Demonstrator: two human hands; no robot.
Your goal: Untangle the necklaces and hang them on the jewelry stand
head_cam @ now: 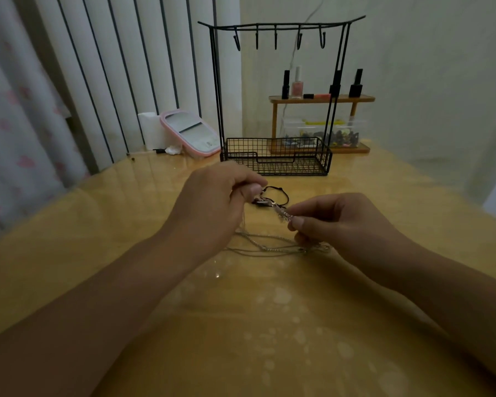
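A tangle of thin silver necklaces (269, 246) lies on the yellow table (98, 224), partly lifted between my hands. My left hand (215, 202) pinches a strand near a black cord necklace (281, 193) with a small dark pendant. My right hand (335, 222) pinches a silver clasp end of the chain. The black wire jewelry stand (278, 90) stands just behind, with several bare hooks on its top bar and a wire basket at its base.
A pink-framed mirror (192, 131) and a white box (151, 130) lean at the back left by the vertical blinds. A wooden shelf (321, 99) with nail polish bottles and a clear box of small items stands behind the stand.
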